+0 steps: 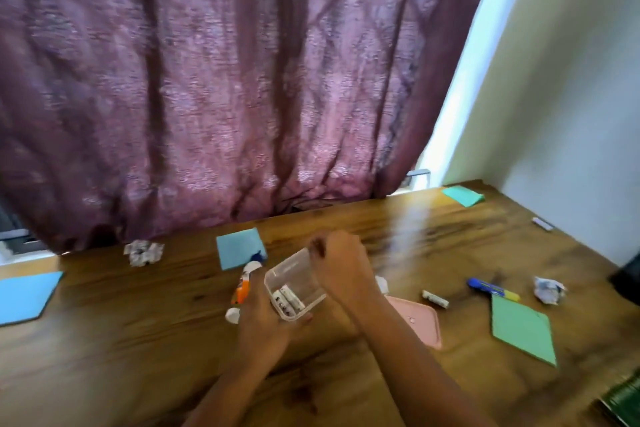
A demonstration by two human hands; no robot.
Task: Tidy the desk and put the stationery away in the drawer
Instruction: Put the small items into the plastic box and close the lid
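My left hand [263,326] holds a clear plastic container [294,284] tilted above the wooden desk [138,357]; a few small white erasers [288,300] lie inside it. My right hand [341,263] hovers at the container's upper rim with fingers curled; whether it pinches something is too blurred to tell. Scattered on the desk are an orange-and-white glue bottle [244,284], a loose white eraser [435,299], a blue-and-yellow marker [491,289] and another small white piece [543,224] at the far right. No drawer is in view.
A pink lid [420,319] lies under my right forearm. Blue paper sheets [239,248] [26,296], green sheets [523,329] [462,195] and crumpled paper balls [143,252] [549,289] lie around. A purple curtain [207,97] hangs behind the desk. A dark green object [623,402] sits bottom right.
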